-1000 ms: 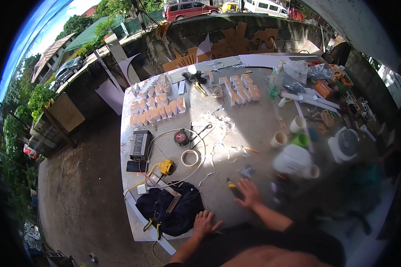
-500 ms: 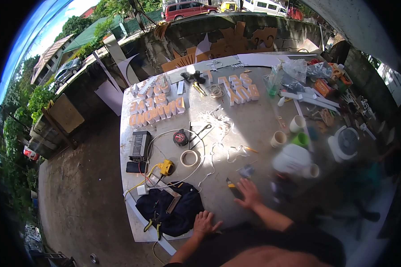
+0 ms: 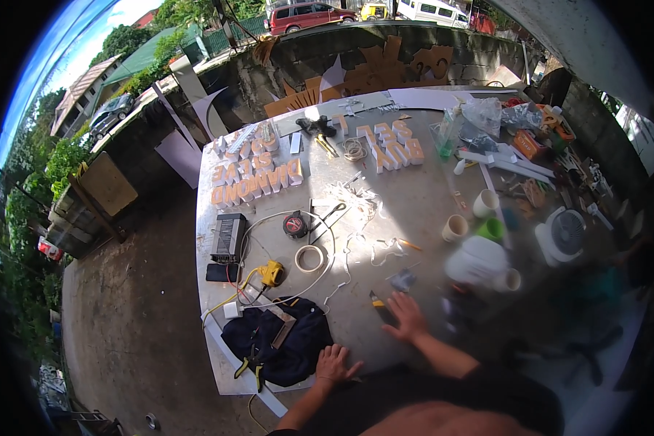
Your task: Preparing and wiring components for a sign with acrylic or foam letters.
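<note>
My left hand (image 3: 335, 364) rests flat on the near edge of the metal table (image 3: 385, 356), fingers apart, beside a dark blue cloth (image 3: 298, 356). Further right, my right hand (image 3: 407, 318) lies spread on the tabletop and holds nothing. Just left of its fingers is a yellow and black utility knife (image 3: 382, 309), close against the hand; whether they touch I cannot tell. On the cloth lie a metal bracket-like piece (image 3: 282, 333) and yellow-and-black-handled pliers (image 3: 248, 369). A roll of tape (image 3: 309, 259) and a tape measure (image 3: 294, 225) sit beyond the cloth.
Cut-out letters (image 3: 258, 182) stand at the far left, more letters (image 3: 389, 149) at the far middle. A power supply (image 3: 228, 237) and yellow corded device (image 3: 272, 274) are at left. White strips (image 3: 356, 200) lie mid-table. White jug (image 3: 476, 260), cups (image 3: 455, 227) and a fan (image 3: 562, 234) stand right.
Both hands stay in place on the table. A dark, blurred shape at the lower right looks slightly different; the rest is unchanged.
</note>
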Demonstrator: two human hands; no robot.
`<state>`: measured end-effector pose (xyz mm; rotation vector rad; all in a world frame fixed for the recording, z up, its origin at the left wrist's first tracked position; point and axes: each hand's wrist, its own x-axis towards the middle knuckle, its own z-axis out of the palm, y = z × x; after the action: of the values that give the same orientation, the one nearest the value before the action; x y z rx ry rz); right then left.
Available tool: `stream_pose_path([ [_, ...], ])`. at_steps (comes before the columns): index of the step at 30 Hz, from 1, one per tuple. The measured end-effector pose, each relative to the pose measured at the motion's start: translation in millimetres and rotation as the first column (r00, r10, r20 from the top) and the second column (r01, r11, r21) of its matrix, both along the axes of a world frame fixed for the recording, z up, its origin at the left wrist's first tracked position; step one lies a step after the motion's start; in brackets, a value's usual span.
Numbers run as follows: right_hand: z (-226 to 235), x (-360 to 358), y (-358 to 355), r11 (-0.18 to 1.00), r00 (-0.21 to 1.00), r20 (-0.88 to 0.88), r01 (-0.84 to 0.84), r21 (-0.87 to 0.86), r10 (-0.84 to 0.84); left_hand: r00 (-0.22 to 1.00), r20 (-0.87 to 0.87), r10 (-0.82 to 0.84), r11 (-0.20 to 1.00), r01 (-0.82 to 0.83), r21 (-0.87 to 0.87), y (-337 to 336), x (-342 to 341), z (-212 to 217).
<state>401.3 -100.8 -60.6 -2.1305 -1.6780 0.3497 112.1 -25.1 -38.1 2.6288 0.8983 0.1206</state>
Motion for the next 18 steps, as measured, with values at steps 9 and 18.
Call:
stream_pose_path([
  [9, -3.6, 1.5, -0.1, 1.000, 1.000, -0.003, -0.001, 0.007, 0.001, 1.000, 0.012, -0.009, 1.000, 0.008, 0.023, 0.6, -0.5, -5.6],
  [18, -6.8, 1.6, 0.1, 0.999, 1.000, 0.016, 0.009, -0.033, -0.009, 0.999, 0.033, -0.003, 1.000, 0.003, 0.015, -0.5, -1.0, -5.7],
])
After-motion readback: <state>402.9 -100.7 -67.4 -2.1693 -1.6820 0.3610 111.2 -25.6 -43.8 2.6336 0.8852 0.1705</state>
